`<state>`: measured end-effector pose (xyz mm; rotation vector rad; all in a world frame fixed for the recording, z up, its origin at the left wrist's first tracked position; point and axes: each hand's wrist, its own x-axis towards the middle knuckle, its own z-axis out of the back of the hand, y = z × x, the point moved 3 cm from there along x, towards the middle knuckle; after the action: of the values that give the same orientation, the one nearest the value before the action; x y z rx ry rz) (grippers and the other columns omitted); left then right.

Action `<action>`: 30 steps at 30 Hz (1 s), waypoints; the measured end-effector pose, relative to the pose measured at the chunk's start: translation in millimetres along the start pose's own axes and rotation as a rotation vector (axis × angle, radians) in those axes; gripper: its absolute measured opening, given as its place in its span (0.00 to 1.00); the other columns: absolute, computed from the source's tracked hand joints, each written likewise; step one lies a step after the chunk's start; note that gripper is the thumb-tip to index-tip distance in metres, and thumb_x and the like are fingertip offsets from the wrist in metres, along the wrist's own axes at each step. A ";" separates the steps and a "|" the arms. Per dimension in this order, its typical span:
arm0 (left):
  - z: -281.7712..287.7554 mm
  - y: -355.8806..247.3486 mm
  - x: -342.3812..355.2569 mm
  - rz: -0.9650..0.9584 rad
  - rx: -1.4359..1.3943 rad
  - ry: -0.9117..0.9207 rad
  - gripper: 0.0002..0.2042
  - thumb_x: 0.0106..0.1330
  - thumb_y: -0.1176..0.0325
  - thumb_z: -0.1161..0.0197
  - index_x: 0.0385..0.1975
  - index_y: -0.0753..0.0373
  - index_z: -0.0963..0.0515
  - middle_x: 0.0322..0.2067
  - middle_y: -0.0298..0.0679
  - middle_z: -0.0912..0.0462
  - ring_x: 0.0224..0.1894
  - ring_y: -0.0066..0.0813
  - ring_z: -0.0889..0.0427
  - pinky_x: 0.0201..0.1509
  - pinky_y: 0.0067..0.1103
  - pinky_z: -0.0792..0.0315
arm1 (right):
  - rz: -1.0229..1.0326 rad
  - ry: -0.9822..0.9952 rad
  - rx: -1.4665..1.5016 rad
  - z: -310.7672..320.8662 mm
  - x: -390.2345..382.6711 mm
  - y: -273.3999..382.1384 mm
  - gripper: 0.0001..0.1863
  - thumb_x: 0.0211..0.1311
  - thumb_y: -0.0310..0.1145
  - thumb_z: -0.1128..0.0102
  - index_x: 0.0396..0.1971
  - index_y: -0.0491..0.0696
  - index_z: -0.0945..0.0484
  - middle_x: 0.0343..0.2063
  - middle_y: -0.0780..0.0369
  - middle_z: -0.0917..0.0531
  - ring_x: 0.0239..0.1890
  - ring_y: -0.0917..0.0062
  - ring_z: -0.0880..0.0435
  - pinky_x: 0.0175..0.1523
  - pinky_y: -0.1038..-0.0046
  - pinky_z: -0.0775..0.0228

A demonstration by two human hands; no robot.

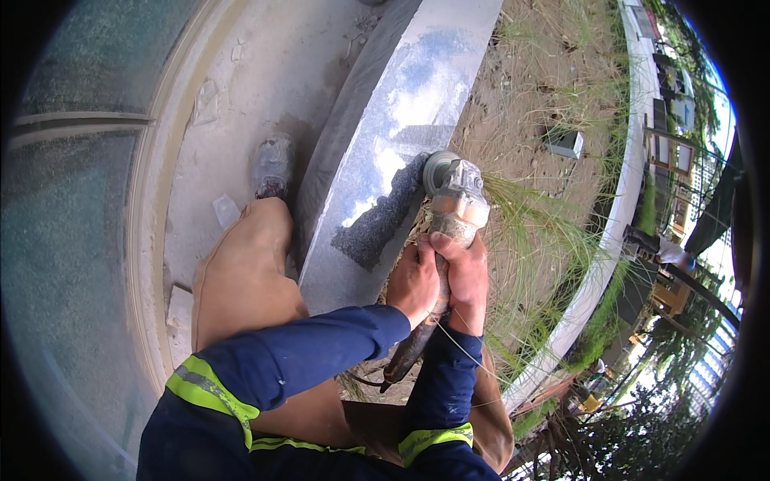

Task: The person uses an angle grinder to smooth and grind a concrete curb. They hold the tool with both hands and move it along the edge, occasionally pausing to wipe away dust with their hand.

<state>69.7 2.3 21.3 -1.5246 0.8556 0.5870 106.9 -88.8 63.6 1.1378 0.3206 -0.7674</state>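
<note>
An angle grinder (457, 210) with an orange-grey, dust-caked head is held in both my hands. My left hand (414, 280) is wrapped round its body, and my right hand (467, 276) grips it from the other side, thumb near the head. The round disc (437, 171) at the grinder's far end is at the right edge of a grey stone slab (337, 276); I cannot tell whether it touches. On the slab's top is a dark, rough-looking patch (377, 220) beside bright, shiny areas. The grinder's dark rear end (409, 353) points back between my forearms, with a cord below it.
Left of the slab run a dusty concrete walkway (233, 136) and large framed glass panes (72, 232). My dust-covered shoe (273, 164) stands beside the slab. To the right are tall grass (537, 232), dry soil, a small pale block (565, 144) and a curved white kerb (597, 280).
</note>
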 end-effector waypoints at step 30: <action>-3.9 11.6 13.3 -0.214 0.077 -0.035 0.18 0.76 0.64 0.60 0.58 0.66 0.35 0.50 0.61 0.25 0.51 0.63 0.25 0.56 0.41 0.30 | 0.013 0.014 -0.031 -2.3 9.0 4.0 0.28 0.49 0.33 0.31 0.50 0.37 0.26 0.41 0.57 0.16 0.41 0.74 0.18 0.49 0.71 0.25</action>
<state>68.0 -4.0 4.5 -1.5087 0.6703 0.4181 116.3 -89.4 60.1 1.1151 0.3351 -0.7411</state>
